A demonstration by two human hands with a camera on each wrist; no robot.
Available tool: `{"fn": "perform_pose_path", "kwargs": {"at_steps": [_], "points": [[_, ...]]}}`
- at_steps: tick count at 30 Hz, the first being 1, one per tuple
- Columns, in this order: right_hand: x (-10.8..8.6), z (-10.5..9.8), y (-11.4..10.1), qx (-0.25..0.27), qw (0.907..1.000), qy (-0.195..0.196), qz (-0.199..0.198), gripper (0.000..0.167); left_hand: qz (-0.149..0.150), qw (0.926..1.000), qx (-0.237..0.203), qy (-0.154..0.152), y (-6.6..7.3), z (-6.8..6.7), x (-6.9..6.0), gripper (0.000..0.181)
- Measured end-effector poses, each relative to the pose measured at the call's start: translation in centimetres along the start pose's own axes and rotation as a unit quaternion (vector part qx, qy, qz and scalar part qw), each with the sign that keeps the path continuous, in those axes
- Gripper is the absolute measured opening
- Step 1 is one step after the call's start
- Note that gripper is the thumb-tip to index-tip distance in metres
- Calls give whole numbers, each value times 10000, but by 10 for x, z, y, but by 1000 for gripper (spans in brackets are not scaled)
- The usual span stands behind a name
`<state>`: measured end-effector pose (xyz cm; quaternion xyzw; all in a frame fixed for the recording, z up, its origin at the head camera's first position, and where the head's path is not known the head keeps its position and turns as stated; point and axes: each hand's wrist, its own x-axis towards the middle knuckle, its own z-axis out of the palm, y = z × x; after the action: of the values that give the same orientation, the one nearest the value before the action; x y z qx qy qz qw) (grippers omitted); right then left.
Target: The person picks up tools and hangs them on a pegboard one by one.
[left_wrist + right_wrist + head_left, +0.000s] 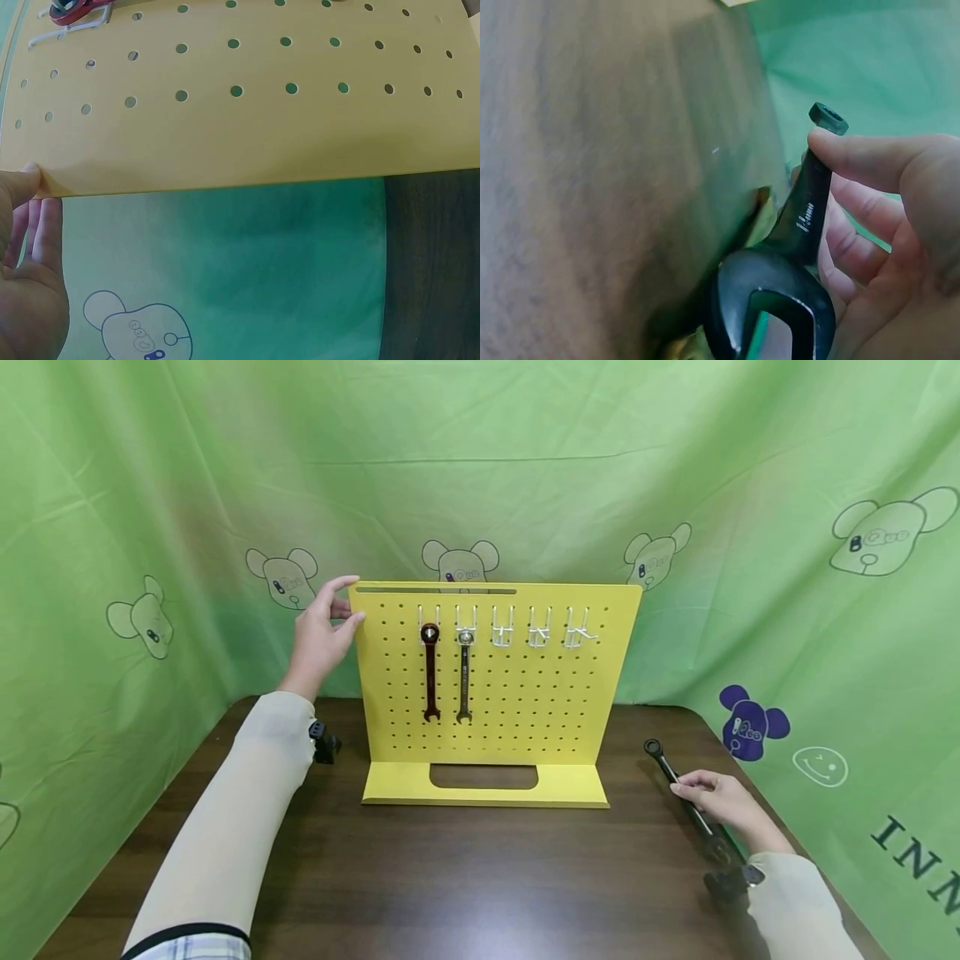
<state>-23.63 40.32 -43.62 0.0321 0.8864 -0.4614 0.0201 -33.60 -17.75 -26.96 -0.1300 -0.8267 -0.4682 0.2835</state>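
My left hand pinches the upper left edge of a yellow pegboard, thumb in front and the other fingers behind it. At the right side of the table, my right hand holds a black combination wrench between thumb and fingers. Its ring end points away and its open end is close to the right wrist camera. From white wire hooks on the board hang a dark red wrench and, to its right, a silver-grey wrench, both with ring ends up.
Three more white wire hooks line the board to the right. Beneath the held wrench lie yellowish and green things, mostly hidden. The brown wooden table is bordered by a green printed curtain behind and at both sides.
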Motion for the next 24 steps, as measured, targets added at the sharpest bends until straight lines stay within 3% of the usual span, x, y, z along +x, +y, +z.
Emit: {"fn": "perform_pose_path", "kwargs": {"at_steps": [8, 18, 24], "points": [[-5, -3, -23, 353, 9991, -243, -47, 28, 26, 10000, 31, 11, 1, 0, 0, 56], [-10, -1, -54, -47, 9987, -390, -324, 39, -5, 10000, -16, 15, 1, -1, -1, 56], [-6, 7, -68, -287, 9967, -351, -679, 36, -22, 10000, -41, 1, 1, -1, 0, 56]]}}
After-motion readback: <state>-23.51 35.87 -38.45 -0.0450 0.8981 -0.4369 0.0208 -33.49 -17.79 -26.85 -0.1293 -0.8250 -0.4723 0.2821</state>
